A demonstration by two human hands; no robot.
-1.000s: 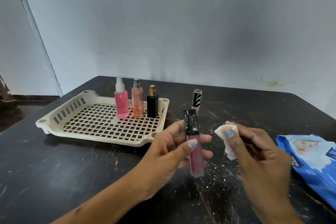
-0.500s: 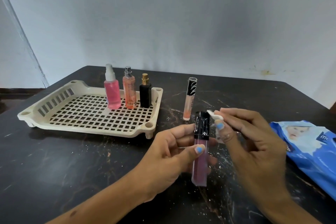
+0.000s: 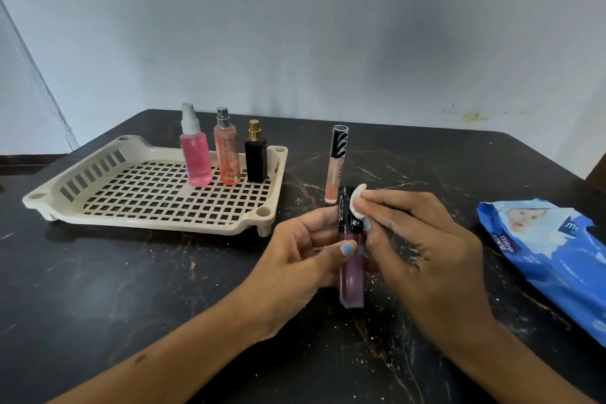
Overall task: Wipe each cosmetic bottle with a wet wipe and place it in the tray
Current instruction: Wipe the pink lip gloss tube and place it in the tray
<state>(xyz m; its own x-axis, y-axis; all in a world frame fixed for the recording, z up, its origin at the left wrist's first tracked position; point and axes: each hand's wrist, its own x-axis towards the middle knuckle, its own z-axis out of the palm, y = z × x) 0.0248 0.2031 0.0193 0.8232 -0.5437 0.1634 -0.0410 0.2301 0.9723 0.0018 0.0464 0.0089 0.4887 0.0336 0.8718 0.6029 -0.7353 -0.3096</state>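
Observation:
My left hand [image 3: 305, 259] holds a mauve lip gloss tube [image 3: 351, 275] with a black cap upright above the table. My right hand [image 3: 423, 252] pinches a small white wet wipe [image 3: 358, 203] against the tube's black cap. A cream slotted tray [image 3: 98, 174] lies at the left; a pink spray bottle [image 3: 195, 154], a peach spray bottle [image 3: 227, 151] and a black bottle with a gold top [image 3: 255, 154] stand along its far right side. A peach lip gloss tube [image 3: 335, 167] stands on the table just right of the tray.
A blue wet wipe pack [image 3: 551, 256] lies at the table's right edge. The black marbled table [image 3: 131, 289] carries white specks around my hands. A pale wall rises behind it.
My right hand has brought the wipe from beside the tube onto its black cap. The view has shifted, so the tray and bottles appear lower left than before.

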